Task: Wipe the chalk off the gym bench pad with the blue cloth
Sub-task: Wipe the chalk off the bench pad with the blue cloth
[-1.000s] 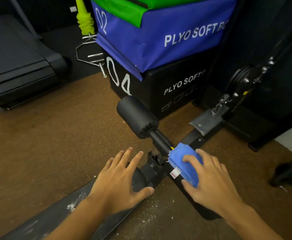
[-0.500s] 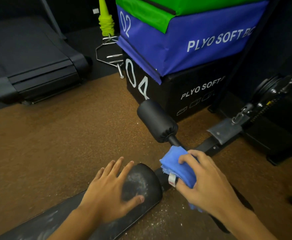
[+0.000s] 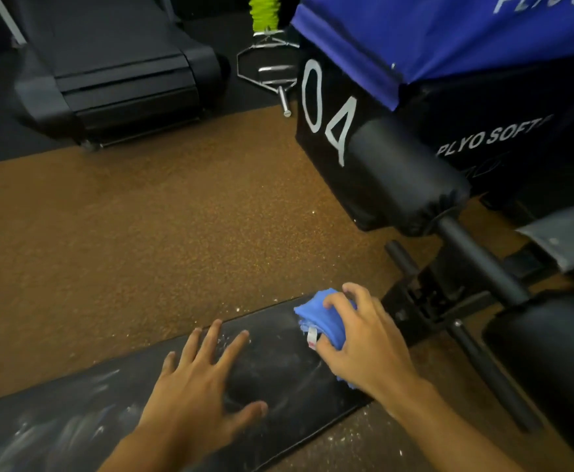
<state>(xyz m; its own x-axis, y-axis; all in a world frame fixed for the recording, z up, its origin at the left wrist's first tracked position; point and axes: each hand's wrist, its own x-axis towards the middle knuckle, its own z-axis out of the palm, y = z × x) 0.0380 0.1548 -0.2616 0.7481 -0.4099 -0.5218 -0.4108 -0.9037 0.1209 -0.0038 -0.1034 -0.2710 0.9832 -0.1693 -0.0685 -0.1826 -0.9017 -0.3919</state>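
Head view is showing the right hand (image 3: 364, 338) curling its fingers over a bunched blue cloth (image 3: 323, 320) and pressing it onto the far right end of the bench pad (image 3: 279, 366), while the left hand (image 3: 197, 386) is lying flat on the pad with fingers spread, gripping nothing. The risk is that a dry, wadded cloth is only smearing the chalk (image 3: 74, 427) rather than lifting it, or pushing loose powder over the near edge onto the floor (image 3: 142, 233), where white specks are already lying. The spread left hand is also sitting on dusty streaks, so it may be picking chalk up. The pad is looking smooth, black and slightly glossy; the cloth soft and fluffy with a small white tag; the floor grainy brown; the roller (image 3: 401, 172) beyond is a padded black cylinder
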